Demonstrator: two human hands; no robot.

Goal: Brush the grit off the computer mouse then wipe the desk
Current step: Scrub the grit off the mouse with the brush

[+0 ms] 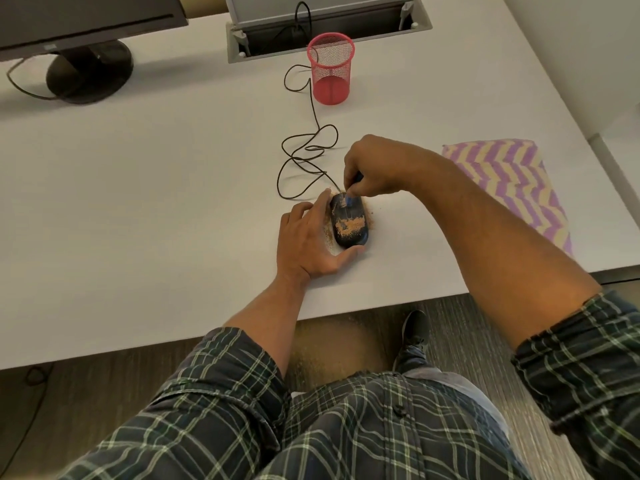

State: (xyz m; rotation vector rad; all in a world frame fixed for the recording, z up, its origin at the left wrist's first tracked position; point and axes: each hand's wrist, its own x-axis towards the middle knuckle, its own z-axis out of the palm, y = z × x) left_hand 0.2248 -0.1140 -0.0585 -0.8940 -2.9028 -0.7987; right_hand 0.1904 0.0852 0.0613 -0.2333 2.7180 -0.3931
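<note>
Near the front edge of the white desk (138,202): black wired computer mouse (349,223), steadied by the left hand (311,240), thumb curled round the near end and fingers laid along the left flank. Right hand (375,168) closed round a small blue brush (351,199), bristle end down on the mouse's far end. Brushing under way, by the look of it, not finished: tan grit (351,226) in a band across the mouse's back, more scattered on the desk on both sides. Wiping not yet begun; purple-and-yellow chevron cloth (512,181) folded and untouched, well apart to the right. Mouse cable (304,150) looping back past a red mesh pen cup (331,69) to a cable hatch (329,26). Monitor stand (88,71) far left. Grey wood-grain floor (467,327) below, dusted tan under the desk edge.
</note>
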